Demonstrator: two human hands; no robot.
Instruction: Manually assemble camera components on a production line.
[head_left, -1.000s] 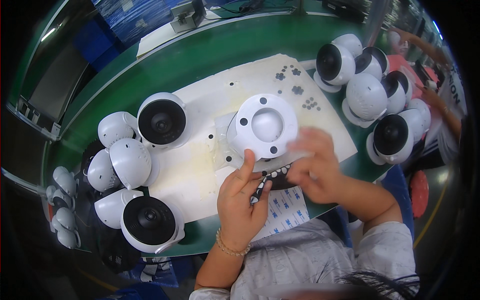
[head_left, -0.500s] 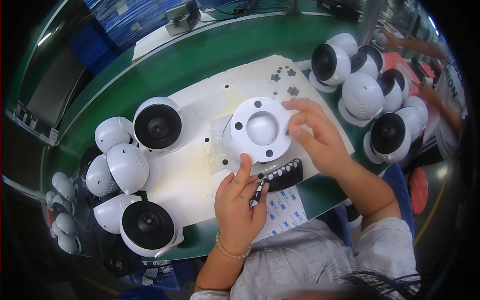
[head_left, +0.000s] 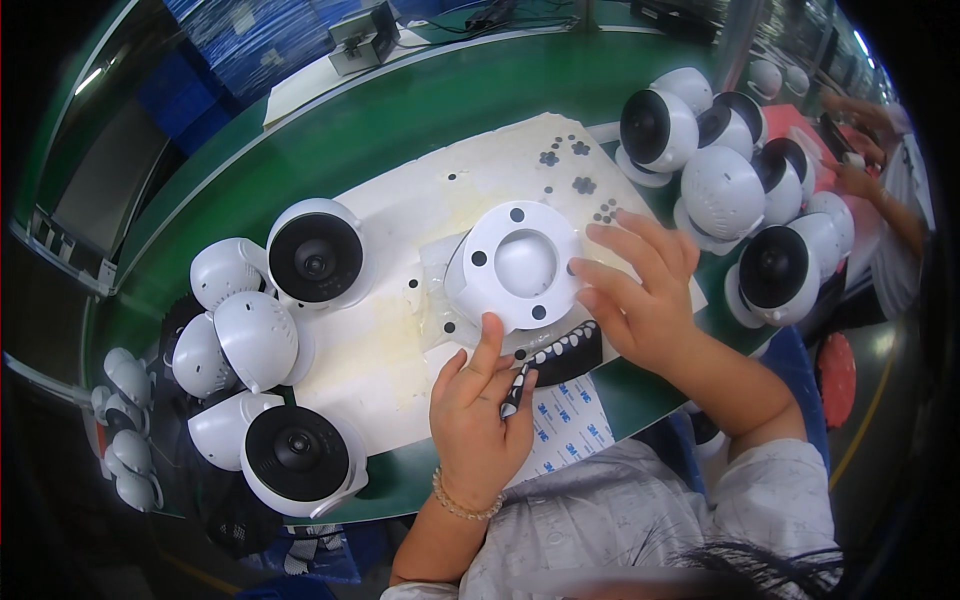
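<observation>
A white camera body [head_left: 465,290] lies with its ring-shaped base [head_left: 497,301] facing up on the white board. Several round black pads sit on the base's rim. My left hand [head_left: 480,405] pinches a black adhesive-pad strip [head_left: 568,358] with a row of white round gaps, its bent end showing between thumb and fingers. That hand's index fingertip rests against the base's lower edge. My right hand [head_left: 650,295] is open at the base's right side, fingers spread, one fingertip at a dark pad on the rim. Whether it holds anything small is hidden.
White cameras with black fronts [head_left: 315,258] stand left of the board [head_left: 375,370]; more [head_left: 722,190] cluster at the right. Loose black pads [head_left: 583,186] dot the board. A printed backing sheet [head_left: 570,425] lies near me. A co-worker's arm [head_left: 890,205] shows at far right.
My right hand's fingers have spread and shifted slightly, with one fingertip now at the pad on the base's right rim. My left hand and the camera body have hardly moved.
</observation>
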